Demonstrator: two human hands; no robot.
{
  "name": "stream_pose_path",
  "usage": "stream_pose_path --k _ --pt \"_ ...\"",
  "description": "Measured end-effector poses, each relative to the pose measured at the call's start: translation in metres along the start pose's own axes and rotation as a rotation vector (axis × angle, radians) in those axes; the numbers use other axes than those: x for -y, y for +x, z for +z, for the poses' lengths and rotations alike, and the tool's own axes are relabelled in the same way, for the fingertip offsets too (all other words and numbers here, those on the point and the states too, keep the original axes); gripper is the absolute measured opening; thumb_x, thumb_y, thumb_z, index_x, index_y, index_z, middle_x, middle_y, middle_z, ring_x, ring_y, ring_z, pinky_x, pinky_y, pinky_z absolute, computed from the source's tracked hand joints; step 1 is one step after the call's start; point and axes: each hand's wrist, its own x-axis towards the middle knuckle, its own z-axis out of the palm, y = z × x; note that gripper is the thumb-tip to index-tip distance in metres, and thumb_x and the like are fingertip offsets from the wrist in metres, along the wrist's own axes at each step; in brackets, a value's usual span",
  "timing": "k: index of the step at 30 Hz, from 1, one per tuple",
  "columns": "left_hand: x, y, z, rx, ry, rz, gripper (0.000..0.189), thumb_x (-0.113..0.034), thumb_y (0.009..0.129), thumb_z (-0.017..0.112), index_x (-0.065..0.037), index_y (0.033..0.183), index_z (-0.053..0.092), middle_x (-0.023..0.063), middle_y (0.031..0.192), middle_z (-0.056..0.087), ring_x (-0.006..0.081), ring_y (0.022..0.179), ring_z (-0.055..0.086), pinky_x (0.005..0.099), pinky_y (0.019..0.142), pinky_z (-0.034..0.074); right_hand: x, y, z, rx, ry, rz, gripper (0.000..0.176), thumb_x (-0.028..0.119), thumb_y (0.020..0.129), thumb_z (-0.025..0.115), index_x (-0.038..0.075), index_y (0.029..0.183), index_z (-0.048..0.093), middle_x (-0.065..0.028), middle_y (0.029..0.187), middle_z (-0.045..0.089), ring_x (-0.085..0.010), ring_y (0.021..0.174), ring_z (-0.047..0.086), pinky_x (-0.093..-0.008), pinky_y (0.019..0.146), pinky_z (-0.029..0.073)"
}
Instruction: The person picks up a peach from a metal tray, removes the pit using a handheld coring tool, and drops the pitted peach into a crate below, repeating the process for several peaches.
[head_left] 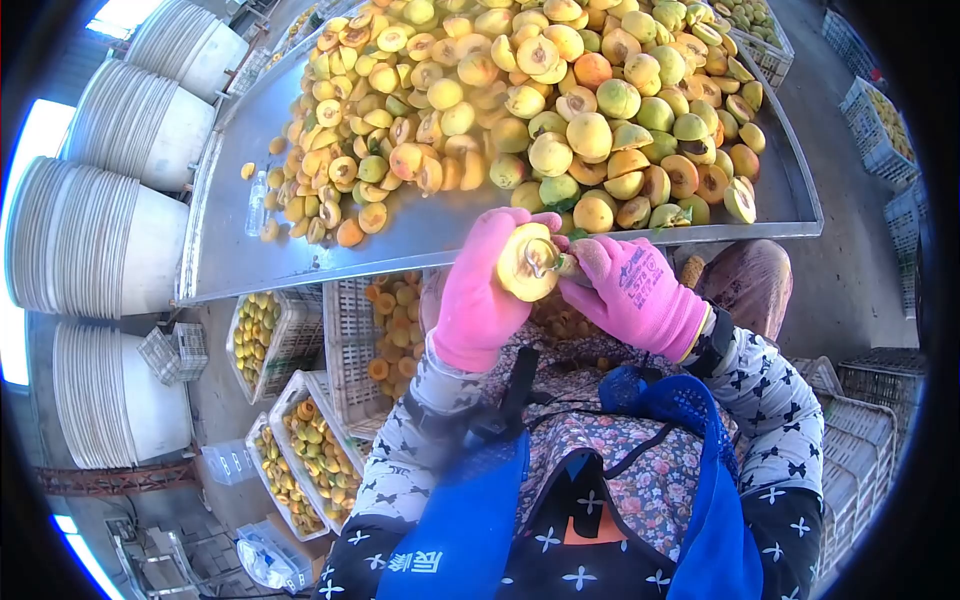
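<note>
From here I have the left hand [478,292] gripping a fruit half [516,276] by the near edge of the counter [225,265], the right hand [632,292] pinching a metal tool [566,264] against its cut face; I'd brace firmly and turn shallowly.

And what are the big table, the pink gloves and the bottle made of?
The table looks like bare metal, perhaps steel: grey and slightly shiny, with a raised edge. The gloves seem rubber-coated or knitted fabric, smooth and matte with printed marks; I can't tell which. The bottle is probably clear plastic, because it looks see-through.
</note>
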Motion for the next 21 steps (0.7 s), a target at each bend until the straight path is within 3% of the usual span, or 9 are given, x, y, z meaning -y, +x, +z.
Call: stream_pose_path --k 6,9,12,15,16,19,21 --pt "0.006 0.001 0.015 -0.064 -0.036 0.013 0.026 -0.017 0.102 0.050 0.000 0.122 0.052 0.0148 0.115 0.058 0.0236 0.102 0.061 0.0365 0.094 0.049 -0.007 0.002 -0.004 0.037 -0.074 -0.074 0.032 0.021 0.080 0.073 0.006 0.102 0.054 -0.0097 0.083 0.059 -0.0308 0.074 0.063 -0.0408 0.065 0.049" --pt "0.007 -0.005 0.012 0.036 0.703 0.281 0.024 -0.013 0.101 0.052 0.001 0.120 0.052 0.0154 0.117 0.057 0.0214 0.099 0.062 0.0333 0.090 0.051 -0.003 -0.001 -0.006 0.117 -0.257 -0.118 0.037 0.020 0.078 0.073 0.006 0.105 0.053 -0.0097 0.082 0.059 -0.0298 0.074 0.063 -0.0404 0.062 0.048" --pt "0.004 -0.005 0.007 0.129 1.096 0.529 0.022 -0.007 0.097 0.055 0.001 0.117 0.055 0.0138 0.107 0.061 0.0211 0.099 0.063 0.0315 0.086 0.052 -0.001 -0.003 -0.003 0.178 -0.200 -0.067 0.029 0.024 0.084 0.067 0.006 0.100 0.051 -0.0101 0.083 0.059 -0.0287 0.071 0.063 -0.0413 0.059 0.049" --pt "0.007 -0.003 0.020 -0.145 0.343 0.181 0.021 -0.008 0.097 0.056 0.001 0.115 0.056 0.0125 0.105 0.061 0.0211 0.095 0.063 0.0330 0.083 0.053 0.010 -0.009 0.022 0.084 0.138 0.121 0.031 0.024 0.084 0.068 0.004 0.099 0.051 -0.0154 0.081 0.062 -0.0351 0.069 0.065 -0.0457 0.059 0.051" --pt "0.008 0.000 0.022 -0.189 0.354 0.193 0.021 -0.009 0.097 0.057 0.000 0.115 0.056 0.0124 0.105 0.061 0.0212 0.094 0.063 0.0335 0.083 0.053 0.021 -0.007 0.023 0.114 0.270 0.243 0.033 0.026 0.086 0.068 0.002 0.099 0.050 -0.0198 0.079 0.063 -0.0398 0.068 0.064 -0.0489 0.061 0.051" --pt "0.012 0.006 0.023 -0.289 0.346 0.235 0.021 -0.013 0.097 0.058 -0.001 0.114 0.056 0.0119 0.105 0.061 0.0220 0.093 0.062 0.0356 0.085 0.052 0.035 -0.007 0.050 -0.115 0.432 0.262 0.033 0.028 0.088 0.067 0.003 0.098 0.049 -0.0196 0.077 0.062 -0.0402 0.067 0.064 -0.0495 0.059 0.050" --pt "0.015 0.010 0.023 -0.306 0.270 0.281 0.021 -0.016 0.097 0.059 -0.002 0.113 0.055 0.0112 0.105 0.061 0.0230 0.093 0.061 0.0376 0.087 0.052 0.030 -0.008 0.046 -0.008 0.372 0.292 0.031 0.021 0.086 0.068 0.002 0.101 0.049 -0.0200 0.082 0.062 -0.0405 0.073 0.064 -0.0488 0.063 0.050"
